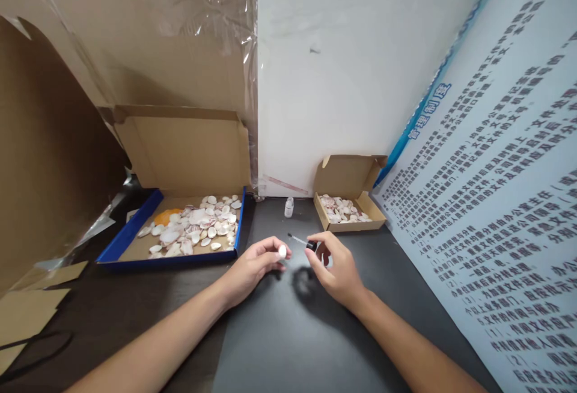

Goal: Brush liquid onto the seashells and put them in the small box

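"From where I stand, both forearms reach inward over the tabletop (270,345). How is the left hand (252,267) set?"

"Fingers bent and thumb closing from the near side, pinching a small white shell (282,252) at the fingertips. It looks like a shell, anyway; it's rather small to be sure."

"And the right hand (338,267)?"

"Wrist angled in, thumb and index finger pinching the black cap (311,245) of a thin applicator (298,240), the other fingers curled. Its dark tip points left, near the shell but apart from it."

"What's beyond them?"

"A little white bottle (289,207), upright (no cap on it that I can see), between two open boxes: the blue-sided box (169,262) on the left and the smaller cardboard box (356,225) on the right, both with shells (216,225) inside."
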Available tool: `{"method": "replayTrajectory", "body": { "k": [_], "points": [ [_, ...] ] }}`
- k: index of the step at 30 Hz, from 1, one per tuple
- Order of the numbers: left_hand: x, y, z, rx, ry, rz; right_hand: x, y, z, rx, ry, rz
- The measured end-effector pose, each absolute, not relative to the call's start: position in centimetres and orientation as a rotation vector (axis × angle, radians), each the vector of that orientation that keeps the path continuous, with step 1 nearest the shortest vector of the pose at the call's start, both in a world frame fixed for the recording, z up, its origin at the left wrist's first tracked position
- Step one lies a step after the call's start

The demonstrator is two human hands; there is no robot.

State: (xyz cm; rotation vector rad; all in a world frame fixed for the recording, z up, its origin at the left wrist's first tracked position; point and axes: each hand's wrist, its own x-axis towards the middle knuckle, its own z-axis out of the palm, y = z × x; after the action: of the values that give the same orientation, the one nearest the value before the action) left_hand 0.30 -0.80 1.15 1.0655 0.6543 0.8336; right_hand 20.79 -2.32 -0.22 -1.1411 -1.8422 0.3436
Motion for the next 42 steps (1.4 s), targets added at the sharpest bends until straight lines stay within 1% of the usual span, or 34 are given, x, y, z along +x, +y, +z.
{"method": "replayTrajectory", "body": {
  "k": [5, 9, 20, 25, 29, 33, 38, 42],
  "points": [
    [0.3, -0.3, 0.7, 1.023, 0.805, 0.763, 20.7, -3.4, 0.4, -0.986, -1.843, 0.448],
    [0.4, -0.3, 0.6, 1.032, 0.836, 0.749, 20.5, -3.6, 0.3, -1.045, -1.832, 0.469],
    [0.8, -0.4, 0.9, 1.006, 0.869, 0.809, 20.4, -3.5, 0.2, -1.14, -1.772, 0.677],
    [0.7, -0.3, 0.7, 1.048, 0.877, 0.779, 20.4, -3.4, 0.2, -1.207, -1.766, 0.648],
    [0.7, -0.2, 0.7, 1.03, 0.869, 0.783, 20.4, -3.3, 0.2, -1.172, -1.765, 0.704],
    [0.7, -0.3, 0.5, 1.018, 0.855, 0.792, 20.4, -3.3, 0.2, -1.206, -1.76, 0.645],
    [0.7, -0.2, 0.3, 1.034, 0.855, 0.792, 20.5, -3.3, 0.1, -1.155, -1.748, 0.742],
    [0.7, -0.2, 0.4, 1.053, 0.858, 0.784, 20.5, -3.3, 0.1, -1.2, -1.74, 0.713]
  ]
}}
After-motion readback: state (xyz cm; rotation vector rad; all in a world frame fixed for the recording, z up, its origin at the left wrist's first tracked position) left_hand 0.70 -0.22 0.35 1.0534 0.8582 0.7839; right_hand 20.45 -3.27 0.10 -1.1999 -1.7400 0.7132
